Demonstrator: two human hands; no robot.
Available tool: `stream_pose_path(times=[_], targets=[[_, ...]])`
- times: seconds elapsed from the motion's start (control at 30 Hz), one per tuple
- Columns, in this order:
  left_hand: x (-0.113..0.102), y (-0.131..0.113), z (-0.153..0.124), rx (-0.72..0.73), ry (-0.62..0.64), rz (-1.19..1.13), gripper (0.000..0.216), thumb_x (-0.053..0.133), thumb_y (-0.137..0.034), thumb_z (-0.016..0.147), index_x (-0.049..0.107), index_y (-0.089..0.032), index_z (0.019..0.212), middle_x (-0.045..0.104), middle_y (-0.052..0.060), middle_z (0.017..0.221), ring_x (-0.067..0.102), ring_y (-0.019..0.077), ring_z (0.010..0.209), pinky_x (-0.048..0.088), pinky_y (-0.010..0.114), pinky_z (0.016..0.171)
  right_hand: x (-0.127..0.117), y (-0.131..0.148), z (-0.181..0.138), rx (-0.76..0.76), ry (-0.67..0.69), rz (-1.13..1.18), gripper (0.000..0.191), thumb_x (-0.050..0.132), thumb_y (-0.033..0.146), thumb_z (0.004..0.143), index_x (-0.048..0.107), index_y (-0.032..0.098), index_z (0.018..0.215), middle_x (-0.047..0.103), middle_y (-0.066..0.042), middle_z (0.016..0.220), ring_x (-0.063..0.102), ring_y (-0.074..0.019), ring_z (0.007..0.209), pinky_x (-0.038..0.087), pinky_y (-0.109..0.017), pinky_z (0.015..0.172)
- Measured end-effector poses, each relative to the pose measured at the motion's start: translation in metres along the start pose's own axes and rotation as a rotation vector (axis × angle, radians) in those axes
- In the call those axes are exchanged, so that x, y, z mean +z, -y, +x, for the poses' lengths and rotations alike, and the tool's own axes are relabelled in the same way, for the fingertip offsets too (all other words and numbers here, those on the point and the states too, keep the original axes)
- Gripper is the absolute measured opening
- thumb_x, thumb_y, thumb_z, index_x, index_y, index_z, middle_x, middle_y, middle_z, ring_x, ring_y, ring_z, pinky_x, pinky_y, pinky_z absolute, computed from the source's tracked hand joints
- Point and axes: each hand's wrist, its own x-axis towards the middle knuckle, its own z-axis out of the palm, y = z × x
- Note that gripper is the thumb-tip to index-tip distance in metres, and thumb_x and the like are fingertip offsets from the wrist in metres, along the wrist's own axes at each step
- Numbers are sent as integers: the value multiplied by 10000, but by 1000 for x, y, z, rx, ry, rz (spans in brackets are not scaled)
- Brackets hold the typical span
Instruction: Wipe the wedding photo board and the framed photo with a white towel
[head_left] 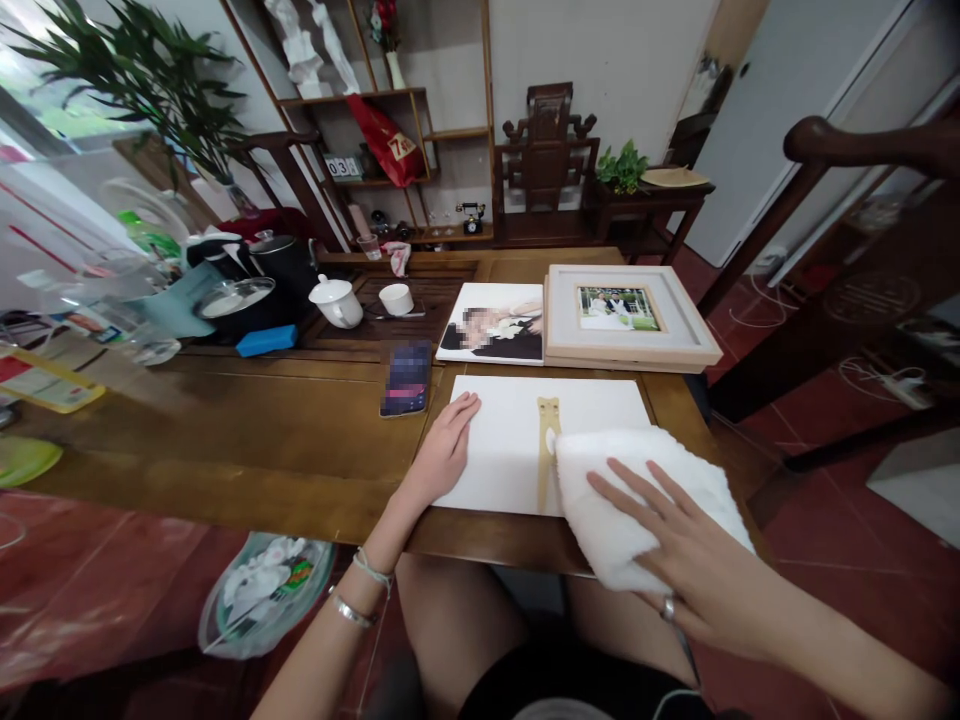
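A white panel (495,460) lies flat near the table's front edge, with a narrow gold-coloured stand strip (548,420) down its middle. My left hand (448,450) rests flat on the panel's left edge, fingers stretched out and close together. My right hand (667,530) presses a fluffy white towel (607,460) against the panel's right part, fingers spread over the cloth. The towel covers that side of the panel and hangs past the table edge. Part of my right hand's grip on it is hidden.
Behind the panel lie a photo print (499,325) and a light wooden picture frame (630,345). A phone (406,378), white teapot (335,302), cup (396,298) and blue box (267,340) stand leftward. A waste bin (262,620) sits below the table; a dark chair (817,300) is at right.
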Motion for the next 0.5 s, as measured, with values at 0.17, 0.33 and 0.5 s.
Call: stream_pose_path(times=[0.17,0.33,0.5], targets=[[0,-1,0,2,-1,-9,424,319,-169,937,506,-184,1317,473,117,1405,379,218,1359,288,461,1147,-6,-44,37,7,-44,-63,231,546,258,828,696,196,992,256,-119,1532,112,-363,1414,148,-638,1093],[0,0,-1,4,-27,-11,417,331,-175,933,521,-191,1304,493,107,1388,400,213,1346,308,447,1139,-10,-75,86,64,-100,-139,310,478,320,883,656,202,1107,349,-121,1491,185,-354,1400,194,-644,1071],[-2,-3,0,-7,6,-6,425,318,-163,934,512,-172,1311,479,124,1399,383,220,1356,295,458,1145,1,-28,75,36,-61,-92,335,600,230,755,691,216,1077,323,-99,1507,132,-383,1403,146,-614,1105]])
